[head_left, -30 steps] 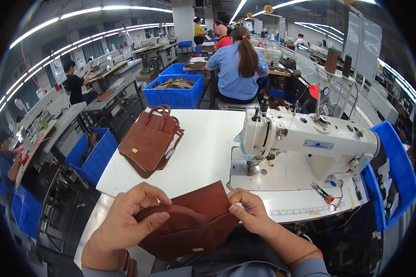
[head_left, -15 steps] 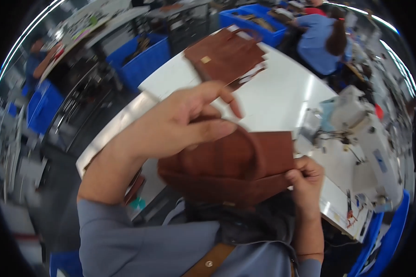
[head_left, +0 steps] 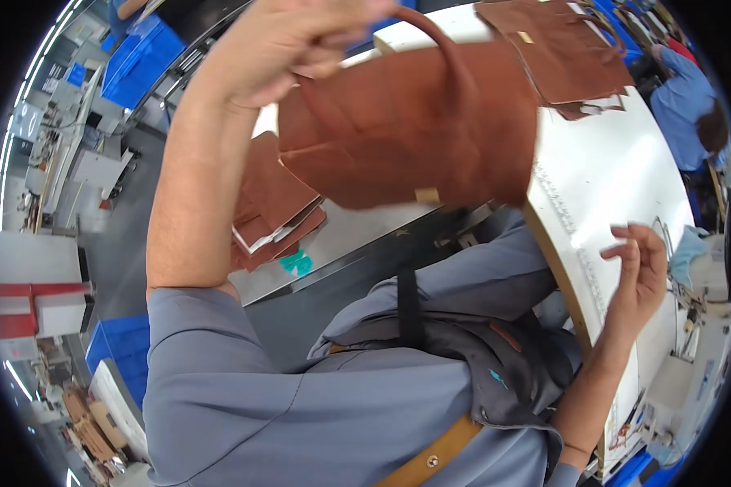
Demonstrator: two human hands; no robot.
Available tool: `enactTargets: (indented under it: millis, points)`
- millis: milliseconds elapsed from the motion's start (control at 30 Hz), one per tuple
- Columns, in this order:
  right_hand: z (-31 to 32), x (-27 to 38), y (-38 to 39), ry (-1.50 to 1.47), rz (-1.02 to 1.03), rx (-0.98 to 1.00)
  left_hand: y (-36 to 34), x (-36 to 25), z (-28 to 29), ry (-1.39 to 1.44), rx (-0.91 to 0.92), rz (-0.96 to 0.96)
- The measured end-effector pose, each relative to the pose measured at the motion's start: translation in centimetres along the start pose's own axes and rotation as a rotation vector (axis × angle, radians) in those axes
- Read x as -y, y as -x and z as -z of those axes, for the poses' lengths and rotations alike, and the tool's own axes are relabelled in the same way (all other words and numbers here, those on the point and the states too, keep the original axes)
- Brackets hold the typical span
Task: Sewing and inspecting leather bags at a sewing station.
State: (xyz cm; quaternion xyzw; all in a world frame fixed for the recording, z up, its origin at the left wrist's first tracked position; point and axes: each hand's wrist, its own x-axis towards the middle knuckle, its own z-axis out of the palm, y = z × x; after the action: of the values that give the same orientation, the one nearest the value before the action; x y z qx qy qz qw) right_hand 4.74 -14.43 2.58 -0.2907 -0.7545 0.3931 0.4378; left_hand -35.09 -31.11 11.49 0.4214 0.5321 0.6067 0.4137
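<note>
while my left hand [head_left: 288,40] grips brown bag [head_left: 414,130] aloft, long axis crosswise, my right hand [head_left: 638,272] hangs open-fingered well below-right, over white table [head_left: 601,187].

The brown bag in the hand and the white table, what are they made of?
The brown bag, held up by the left hand, looks like matte leather or a leather look-alike: it folds softly and creases. The white table looks like smooth, hard laminate with a faint sheen.

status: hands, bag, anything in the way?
Left hand shut on brown leather bag, lifted. Right hand open over white table. Second bag lies beyond.
</note>
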Motion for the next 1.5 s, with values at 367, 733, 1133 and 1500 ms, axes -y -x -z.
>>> enactTargets:
  millis: [367,733,1133,1500]
  points:
    - [7.5,-4.7,4.2,0.345,-0.161,0.036,6.2,12.1,14.7,0.206,-0.869,0.178]
    - [8.6,-4.9,6.4,0.33,-0.244,0.014,8.8,12.1,16.2,-1.79,-0.332,-0.028]
    - [8.3,-3.2,6.3,0.36,-0.266,0.069,14.8,19.7,19.0,-1.503,-0.73,-0.083]
    - [6.6,-1.6,4.3,0.566,-0.034,0.139,-19.1,11.2,-6.6,-0.892,-0.064,-0.665]
